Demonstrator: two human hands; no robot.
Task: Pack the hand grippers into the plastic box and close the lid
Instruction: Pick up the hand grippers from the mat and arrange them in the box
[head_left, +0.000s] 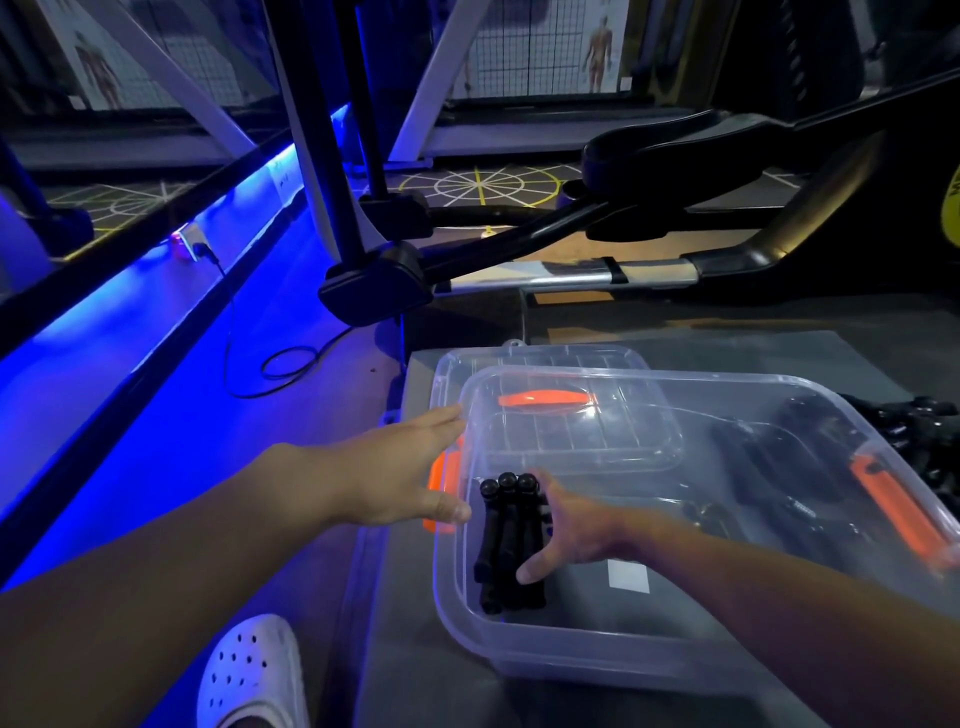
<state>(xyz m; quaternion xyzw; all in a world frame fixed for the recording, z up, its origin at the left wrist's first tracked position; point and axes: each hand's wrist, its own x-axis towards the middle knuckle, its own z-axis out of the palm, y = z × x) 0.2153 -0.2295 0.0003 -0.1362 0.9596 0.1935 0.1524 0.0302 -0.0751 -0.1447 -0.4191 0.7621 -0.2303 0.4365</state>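
I am in the packing step. My right hand (571, 525) is down inside the clear plastic box (452, 587), thumb and fingers wrapped round a bundle of black hand grippers (506, 540) whose 3 knobbed ends show, at the box's left end and on or just above its floor. My left hand (395, 478) lies flat and released against the box's left wall, its thumb by the orange latch (441, 483), steadying it.

The lid (545, 358) lies flat behind the box, its orange handle (543, 400) showing through the clear wall. More black grippers (919, 415) sit outside, past the box's right end.

Next, I judge, I let this bundle go without it tipping, then reach right for the rest. The lid and both latches come last.

A white label (628, 577) shows through the box floor, but I cannot read any writing on it. I can make out no brand.
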